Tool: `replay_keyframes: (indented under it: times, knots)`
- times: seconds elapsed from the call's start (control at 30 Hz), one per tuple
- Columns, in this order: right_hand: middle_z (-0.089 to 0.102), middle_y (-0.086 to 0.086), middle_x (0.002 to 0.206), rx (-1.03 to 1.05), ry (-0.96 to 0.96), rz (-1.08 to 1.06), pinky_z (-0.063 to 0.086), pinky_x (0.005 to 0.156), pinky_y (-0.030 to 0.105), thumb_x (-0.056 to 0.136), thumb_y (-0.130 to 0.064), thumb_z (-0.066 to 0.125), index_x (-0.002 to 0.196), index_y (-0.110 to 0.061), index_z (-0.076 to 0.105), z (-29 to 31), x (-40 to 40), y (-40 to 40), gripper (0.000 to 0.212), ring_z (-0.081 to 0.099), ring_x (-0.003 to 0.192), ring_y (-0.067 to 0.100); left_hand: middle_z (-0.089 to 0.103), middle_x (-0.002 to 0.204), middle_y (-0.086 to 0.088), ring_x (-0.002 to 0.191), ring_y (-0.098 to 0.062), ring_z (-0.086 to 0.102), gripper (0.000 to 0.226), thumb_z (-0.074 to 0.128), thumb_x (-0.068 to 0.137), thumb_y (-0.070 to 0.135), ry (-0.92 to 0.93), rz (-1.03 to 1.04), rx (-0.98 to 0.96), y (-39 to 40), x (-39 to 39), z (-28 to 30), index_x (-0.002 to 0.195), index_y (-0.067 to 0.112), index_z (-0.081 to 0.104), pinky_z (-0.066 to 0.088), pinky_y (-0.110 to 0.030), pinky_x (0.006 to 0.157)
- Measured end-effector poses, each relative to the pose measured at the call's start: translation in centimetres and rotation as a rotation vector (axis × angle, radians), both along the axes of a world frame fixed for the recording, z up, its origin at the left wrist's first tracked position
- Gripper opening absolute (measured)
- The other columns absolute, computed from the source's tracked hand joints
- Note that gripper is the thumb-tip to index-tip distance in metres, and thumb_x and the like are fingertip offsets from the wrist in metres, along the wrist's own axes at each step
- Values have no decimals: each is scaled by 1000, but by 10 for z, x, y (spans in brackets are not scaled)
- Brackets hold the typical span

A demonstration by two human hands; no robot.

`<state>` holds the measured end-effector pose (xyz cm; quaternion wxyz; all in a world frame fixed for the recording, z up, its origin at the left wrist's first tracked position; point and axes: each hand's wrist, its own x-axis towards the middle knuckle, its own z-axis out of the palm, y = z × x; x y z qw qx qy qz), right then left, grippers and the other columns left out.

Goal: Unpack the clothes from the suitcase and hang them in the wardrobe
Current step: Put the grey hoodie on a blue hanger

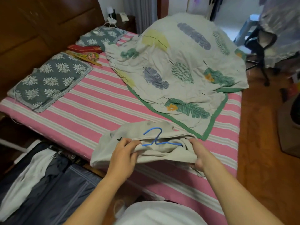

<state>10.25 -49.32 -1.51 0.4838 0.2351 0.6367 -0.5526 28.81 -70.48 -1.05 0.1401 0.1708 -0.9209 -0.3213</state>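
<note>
**Grey garment on bed edge, blue hanger partly inside, both hands gripping cloth**

Bed (100, 108): fills the centre of the frame; flat sheet in pink and white stripes, woven look. Dark wooden headboard (32, 30) at upper left, panelled.

Quilt (178, 62): upper centre to right; pale, crumpled, printed with leaf and feather shapes in green, blue-grey and yellow, bound with a green border.

Suitcase (53, 192): lower left, open beside the bed; dark blue fabric lining, with white cloth (29, 176) lying loosely over it.

Pillows: two flat, rectangular, grey with white floral print and lace-like edging, one at centre left (48, 82), one further back (103, 38).

Garment (134, 153): lower centre, lying on the near bed edge; light grey, soft, rumpled, a few darker marks on its upper part.

Left hand (125, 153): fingers curled, pinching a fold of the garment at its left side.

Right hand (199, 153): fingers curled into the cloth at the garment's right side, gripping it.

Hanger (155, 137): thin blue wire, curved hook lying on top of the garment, bar partly tucked in the opening between the hands.
</note>
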Motion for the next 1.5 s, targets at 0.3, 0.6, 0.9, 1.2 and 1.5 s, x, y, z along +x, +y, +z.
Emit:
replay_keyframes:
  times: [0.3, 0.6, 0.9, 1.2, 1.5]
  knots:
    - [75, 11, 98, -162, 182, -173, 59, 80, 45, 98, -47, 56, 113, -8, 67, 25, -33, -7, 43, 72, 86, 27, 48, 103, 10, 99, -19, 54, 44, 65, 85, -1, -42, 31, -77, -6, 3, 13, 121, 26, 67, 48, -38, 86]
    - [72, 27, 100, -515, -137, -406, 57, 60, 57, 106, -35, 42, 111, 7, 59, 43, -30, -24, 45, 73, 78, 37, 49, 106, 12, 104, -13, 55, 46, 63, 86, -6, 21, 36, -29, -16, 4, 26, 122, 22, 69, 44, -29, 95]
    - [59, 10, 110, 431, 1461, 396, 35, 89, 39, 102, -33, 32, 103, -14, 66, 24, -33, -11, 38, 49, 109, 32, 50, 97, 17, 93, -4, 54, 51, 63, 85, -9, 48, 78, 103, -21, 9, 41, 112, 33, 71, 37, -8, 80]
    - [64, -2, 78, 132, 1922, 942, 38, 61, 34, 99, -41, 48, 80, -20, 56, 148, -29, -138, 30, 60, 77, 23, 62, 100, 3, 96, -11, 54, 39, 60, 76, 8, 269, 216, -141, -89, 19, 188, 113, 11, 73, 36, -8, 87]
    - [54, -8, 62, -515, 2257, 700, 47, 58, 38, 94, -54, 47, 80, -27, 62, 371, 42, -309, 33, 51, 60, 13, 57, 109, 0, 105, -10, 53, 39, 70, 85, 15, 302, 365, -569, -186, 154, 392, 120, 30, 64, 35, -8, 96]
